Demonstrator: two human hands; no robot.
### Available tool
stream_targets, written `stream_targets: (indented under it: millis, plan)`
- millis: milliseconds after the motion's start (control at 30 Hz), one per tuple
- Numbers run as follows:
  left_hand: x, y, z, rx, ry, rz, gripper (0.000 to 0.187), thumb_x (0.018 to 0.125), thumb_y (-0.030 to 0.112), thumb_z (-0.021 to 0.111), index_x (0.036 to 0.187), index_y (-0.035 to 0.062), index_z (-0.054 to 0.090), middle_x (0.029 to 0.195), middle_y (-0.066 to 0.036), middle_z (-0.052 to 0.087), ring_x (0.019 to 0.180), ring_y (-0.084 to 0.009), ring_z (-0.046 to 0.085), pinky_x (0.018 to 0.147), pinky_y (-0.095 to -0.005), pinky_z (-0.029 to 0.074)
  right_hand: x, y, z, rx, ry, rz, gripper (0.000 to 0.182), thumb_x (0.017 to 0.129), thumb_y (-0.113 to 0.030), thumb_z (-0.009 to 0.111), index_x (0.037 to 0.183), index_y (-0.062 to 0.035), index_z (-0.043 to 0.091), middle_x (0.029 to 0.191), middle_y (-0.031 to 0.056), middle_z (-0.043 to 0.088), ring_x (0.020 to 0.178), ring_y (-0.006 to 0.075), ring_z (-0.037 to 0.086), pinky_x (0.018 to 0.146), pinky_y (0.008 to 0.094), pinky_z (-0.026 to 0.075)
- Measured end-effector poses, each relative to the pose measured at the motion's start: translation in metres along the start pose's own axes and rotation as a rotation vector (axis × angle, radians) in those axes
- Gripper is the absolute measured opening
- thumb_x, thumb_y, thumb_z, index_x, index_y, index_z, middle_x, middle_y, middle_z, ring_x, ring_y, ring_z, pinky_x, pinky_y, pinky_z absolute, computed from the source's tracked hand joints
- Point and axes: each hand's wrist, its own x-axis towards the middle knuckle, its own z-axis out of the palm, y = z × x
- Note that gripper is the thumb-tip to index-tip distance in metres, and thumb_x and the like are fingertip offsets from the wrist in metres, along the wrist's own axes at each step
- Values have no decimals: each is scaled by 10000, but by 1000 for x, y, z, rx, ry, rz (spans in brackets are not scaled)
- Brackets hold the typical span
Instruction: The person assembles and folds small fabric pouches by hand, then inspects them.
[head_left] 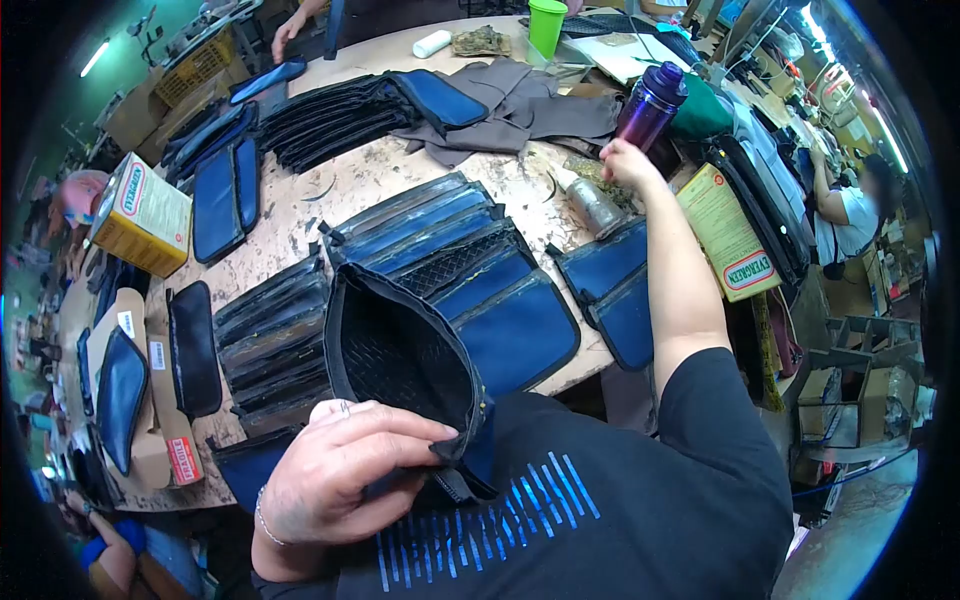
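My left hand (350,465) pinches the edge of a black-lined pouch (400,345), whose mouth gapes toward me in front of my chest. My right hand (628,165) is stretched out to the right, its fingers curled beside a purple bottle (650,105); what they hold, if anything, is too small to make out. Just below that hand a grimy bottle with a pale nozzle (595,205) leans on the table. Overlapping blue pieces with black edging (520,330) lie in rows beyond the pouch.
A yellow can (145,215) stands at the left, another (728,232) at the right. Behind are a stack of black pieces (325,120), dark cloth (500,100) and a green cup (545,28). A cardboard box (155,400) lies front left. A co-worker's hand (288,38) shows at the far edge.
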Motion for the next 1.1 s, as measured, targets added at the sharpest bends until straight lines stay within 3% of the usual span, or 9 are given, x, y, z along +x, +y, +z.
stream_targets:
  millis: [100, 300, 367, 500, 567, 633, 800, 1000, 1100]
  plan:
    - [0, 8, 8, 29, 123, -55, 239, 479, -36, 614, 694, 57, 567, 871, -113, 649, 657, -184, 595, 601, -279, 362, 15, 13, 15, -444, 80, -21, 214, 738, -107, 505, 922, -30, 582, 865, 170, 624, 893, 264, 600, 828, 334, 444]
    - [0, 3, 12, -11, 140, -67, 219, 519, -17, 644, 719, 44, 579, 878, -113, 644, 681, -199, 600, 610, -285, 393, -12, -17, 29, -580, 273, 118, 553, 694, -96, 504, 1231, -52, 383, 1235, 313, 340, 1083, 446, 444, 918, 393, 390]
    - [-1, -1, 13, -23, 161, -84, 216, 529, -13, 646, 728, 41, 584, 882, -118, 641, 699, -209, 604, 620, -292, 407, -38, -42, 22, -546, 399, 47, 511, 707, -116, 534, 1199, -40, 421, 1174, 290, 414, 1039, 420, 483, 902, 402, 402]
    - [5, -11, 8, -96, 107, 37, 249, 555, 0, 626, 802, 14, 597, 928, -132, 629, 762, -242, 613, 650, -305, 431, -94, -94, 18, 43, 330, -651, 429, 727, -150, 630, 1118, -17, 515, 1121, 184, 519, 1010, 301, 533, 863, 343, 428]
    - [6, -13, 7, -113, 83, 32, 254, 556, 7, 628, 808, 12, 595, 933, -136, 627, 776, -243, 614, 658, -304, 432, -172, -150, 21, 316, -167, -989, 432, 689, -136, 688, 1074, 4, 549, 1043, 122, 565, 988, 246, 541, 865, 327, 421]
    - [7, -12, 5, -127, 57, 19, 252, 562, 14, 635, 811, 8, 599, 932, -141, 627, 791, -245, 615, 667, -309, 439, -200, -176, 25, 183, -596, -1507, 480, 669, -262, 717, 1032, 14, 567, 1059, 129, 572, 994, 234, 521, 863, 358, 393]
    - [4, -17, 1, -172, 52, -6, 266, 596, 48, 666, 848, -17, 612, 912, -157, 623, 810, -263, 614, 711, -314, 459, -227, -163, 55, 464, -910, -1214, 243, 656, -76, 733, 855, -3, 613, 815, 84, 624, 783, 251, 593, 718, 346, 446]
    - [7, -21, 12, -274, 206, -138, 291, 621, 45, 726, 882, -12, 611, 848, -113, 609, 796, -196, 583, 715, -276, 442, -233, -151, 62, 605, -875, -896, 107, 678, -25, 688, 772, -20, 636, 722, 59, 565, 684, 161, 536, 626, 268, 412]
    - [12, -22, 14, -142, 255, -23, 267, 634, 64, 725, 865, 20, 598, 810, -77, 595, 740, -190, 580, 655, -269, 454, -234, -150, 58, 524, -824, -943, 104, 688, -32, 678, 783, -21, 637, 731, 60, 558, 696, 159, 527, 630, 263, 407]
